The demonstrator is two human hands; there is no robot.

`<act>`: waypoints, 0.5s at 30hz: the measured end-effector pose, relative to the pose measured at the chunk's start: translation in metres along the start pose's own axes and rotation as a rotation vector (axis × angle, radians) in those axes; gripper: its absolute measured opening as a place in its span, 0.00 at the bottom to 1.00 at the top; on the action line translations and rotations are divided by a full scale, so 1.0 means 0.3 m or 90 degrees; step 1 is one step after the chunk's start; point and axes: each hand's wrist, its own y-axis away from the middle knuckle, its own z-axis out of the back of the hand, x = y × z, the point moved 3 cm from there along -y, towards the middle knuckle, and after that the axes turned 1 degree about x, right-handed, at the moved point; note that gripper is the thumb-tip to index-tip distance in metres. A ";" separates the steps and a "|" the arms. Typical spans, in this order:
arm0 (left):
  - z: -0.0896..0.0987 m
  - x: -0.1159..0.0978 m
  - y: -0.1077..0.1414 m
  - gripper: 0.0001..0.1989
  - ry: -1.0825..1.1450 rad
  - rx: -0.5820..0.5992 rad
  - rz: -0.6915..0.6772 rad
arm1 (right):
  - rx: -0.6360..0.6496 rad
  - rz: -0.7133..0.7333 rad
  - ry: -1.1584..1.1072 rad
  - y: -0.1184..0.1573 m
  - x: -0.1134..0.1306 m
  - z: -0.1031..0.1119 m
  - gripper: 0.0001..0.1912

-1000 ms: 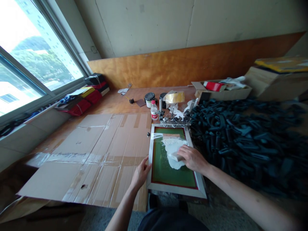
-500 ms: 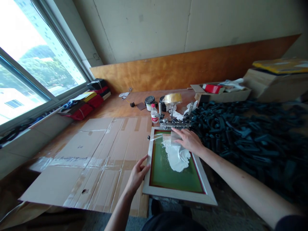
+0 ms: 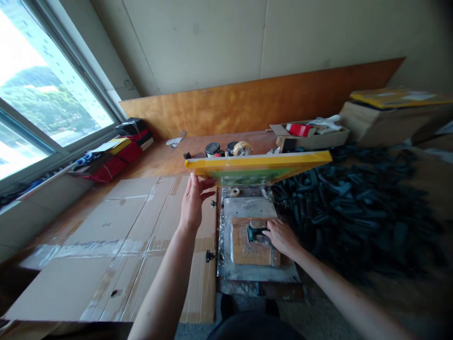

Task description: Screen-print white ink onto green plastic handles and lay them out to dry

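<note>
The yellow-edged screen frame [image 3: 258, 163] is tilted up over the metal print bed [image 3: 247, 208]; this looks like the unloading step; the left hand [image 3: 194, 203] props it, grip spread beneath its edge; the right hand [image 3: 282, 237] pinches a dark moulded piece [image 3: 255, 232] on a cardboard pad [image 3: 251, 250]; that piece seems to want lifting off while the frame stays up.

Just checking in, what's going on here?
A person is working with both bare hands. The left hand is raised at the edge of a yellow-edged printing screen frame, which is tilted up above the bench. The right hand rests on a small dark green piece lying on a cardboard sheet on a metal plate. A heap of black parts lies to the right.
</note>
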 end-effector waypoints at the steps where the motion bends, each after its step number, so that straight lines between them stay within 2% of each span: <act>1: -0.001 0.027 0.034 0.30 -0.006 -0.022 0.017 | -0.003 -0.023 -0.014 0.000 0.021 0.006 0.05; 3: -0.012 0.136 0.150 0.33 -0.041 0.012 0.153 | -0.062 -0.059 -0.063 0.014 0.080 0.035 0.06; 5: -0.040 0.298 0.314 0.38 -0.080 0.158 0.403 | -0.164 -0.066 -0.113 0.051 0.167 0.067 0.07; 6: -0.051 0.375 0.393 0.40 -0.066 0.201 0.492 | -0.199 -0.034 -0.134 0.074 0.219 0.077 0.07; 8: -0.048 0.495 0.496 0.39 -0.001 0.166 0.542 | -0.192 0.111 -0.159 0.113 0.311 0.087 0.05; 10: -0.002 0.567 0.518 0.38 -0.041 0.096 0.542 | -0.138 0.241 -0.165 0.131 0.321 0.100 0.04; 11: 0.040 0.583 0.501 0.37 -0.141 0.087 0.527 | -0.132 0.248 -0.151 0.125 0.278 0.116 0.04; 12: 0.092 0.588 0.470 0.37 -0.279 0.099 0.505 | -0.145 0.205 -0.116 0.109 0.204 0.138 0.05; 13: 0.149 0.585 0.430 0.35 -0.421 0.121 0.470 | -0.172 0.118 -0.067 0.086 0.106 0.166 0.07; 15: 0.266 0.571 0.351 0.28 -0.669 0.182 0.382 | -0.216 -0.112 0.082 0.037 -0.119 0.221 0.10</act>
